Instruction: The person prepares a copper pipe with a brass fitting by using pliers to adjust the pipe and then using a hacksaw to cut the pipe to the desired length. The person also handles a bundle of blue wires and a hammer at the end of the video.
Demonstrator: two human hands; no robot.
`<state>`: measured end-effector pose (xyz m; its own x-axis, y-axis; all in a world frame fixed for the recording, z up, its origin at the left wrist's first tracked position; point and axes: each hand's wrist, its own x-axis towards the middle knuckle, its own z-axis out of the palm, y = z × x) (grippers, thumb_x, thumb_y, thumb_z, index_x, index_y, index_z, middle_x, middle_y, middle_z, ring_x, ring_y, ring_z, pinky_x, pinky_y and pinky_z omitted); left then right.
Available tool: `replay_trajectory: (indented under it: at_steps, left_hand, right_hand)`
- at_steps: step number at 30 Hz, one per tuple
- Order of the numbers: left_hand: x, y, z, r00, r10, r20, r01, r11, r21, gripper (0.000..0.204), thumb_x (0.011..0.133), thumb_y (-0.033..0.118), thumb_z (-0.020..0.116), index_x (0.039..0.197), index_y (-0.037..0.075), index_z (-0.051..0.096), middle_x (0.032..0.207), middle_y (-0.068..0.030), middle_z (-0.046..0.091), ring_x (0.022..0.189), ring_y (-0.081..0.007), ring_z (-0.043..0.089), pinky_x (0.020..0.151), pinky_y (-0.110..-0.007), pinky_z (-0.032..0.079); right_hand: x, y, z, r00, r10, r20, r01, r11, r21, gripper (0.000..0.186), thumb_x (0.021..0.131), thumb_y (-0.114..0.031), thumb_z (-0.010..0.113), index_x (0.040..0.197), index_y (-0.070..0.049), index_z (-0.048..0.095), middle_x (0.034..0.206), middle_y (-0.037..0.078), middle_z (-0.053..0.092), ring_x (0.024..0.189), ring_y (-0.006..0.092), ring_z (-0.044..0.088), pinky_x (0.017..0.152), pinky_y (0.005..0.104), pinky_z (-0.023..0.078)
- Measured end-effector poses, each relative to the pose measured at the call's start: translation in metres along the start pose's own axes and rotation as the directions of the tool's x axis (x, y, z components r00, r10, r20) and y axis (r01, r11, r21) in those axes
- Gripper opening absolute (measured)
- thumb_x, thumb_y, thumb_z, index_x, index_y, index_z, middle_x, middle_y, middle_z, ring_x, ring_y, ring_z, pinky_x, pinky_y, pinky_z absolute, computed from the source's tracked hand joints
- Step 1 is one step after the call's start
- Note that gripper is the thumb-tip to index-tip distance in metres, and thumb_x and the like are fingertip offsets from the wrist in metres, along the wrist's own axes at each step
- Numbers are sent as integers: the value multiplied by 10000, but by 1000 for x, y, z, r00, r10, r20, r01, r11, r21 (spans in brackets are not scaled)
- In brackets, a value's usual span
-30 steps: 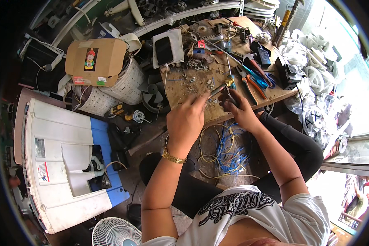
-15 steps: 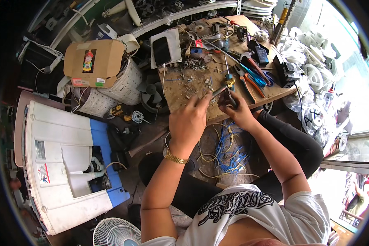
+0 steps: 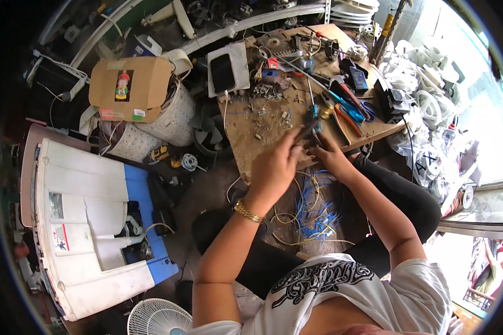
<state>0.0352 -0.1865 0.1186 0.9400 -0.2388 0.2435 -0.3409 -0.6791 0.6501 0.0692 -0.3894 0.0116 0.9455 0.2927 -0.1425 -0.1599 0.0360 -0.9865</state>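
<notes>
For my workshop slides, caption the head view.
Left hand gripping a dark tool, right hand alongside, at a cluttered wooden workbench.

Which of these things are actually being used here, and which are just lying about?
Seemingly in use:
dark rod-like tool, in the left hand
brass-coloured piece at its far end
right hand close by, hold unclear

Seemingly just lying about:
phone
cardboard box
blue wires

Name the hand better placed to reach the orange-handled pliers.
Right, most likely: the right hand is nearer the pliers, while the left hand sits farther left, gripping a dark rod.
</notes>
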Motion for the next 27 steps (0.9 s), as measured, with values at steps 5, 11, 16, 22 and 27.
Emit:
replay_trajectory:
  at_steps: [5,11,16,22,27]
  left_hand:
    - [1,2,-2,998,-44,-49,43,998,-35,322,1009,241,613,1325,185,639,830,-158,718,740,-383,700,620,-469,528]
    - [2,6,-1,998,-9,-59,11,1000,29,346,997,220,627,1340,190,650,888,-141,734,765,-365,710,635,-459,541]
    - [4,4,0,974,156,-163,-132,980,150,413,968,194,655,1378,236,645,960,-88,750,773,-322,717,628,-435,552]
    - [3,5,-4,973,180,-144,-129,943,307,498,922,162,685,1399,299,640,920,-36,716,733,-265,706,605,-398,550]
    - [2,8,-8,983,157,-91,-112,922,370,483,917,149,694,1378,291,659,953,-23,726,764,-260,713,617,-378,555]
  right_hand:
    - [-19,-12,-13,996,-92,2,92,996,4,594,1010,-32,602,1550,32,364,1374,106,597,1269,174,548,1097,311,419]
    - [-30,-63,-9,939,-345,-6,319,873,-368,614,1006,-15,597,1559,51,340,1496,194,533,1401,229,486,1176,340,338]
    - [-36,-72,-9,953,-302,17,280,859,-429,625,1027,-71,604,1570,43,316,1540,167,484,1438,203,419,1187,342,311]
    - [-31,-58,-13,950,-309,40,300,871,-390,605,1006,-46,610,1539,75,351,1477,215,547,1383,229,495,1152,340,358]
    - [-28,-52,-14,932,-360,42,349,861,-369,577,997,-43,621,1513,79,392,1393,225,605,1305,241,560,1125,341,392]
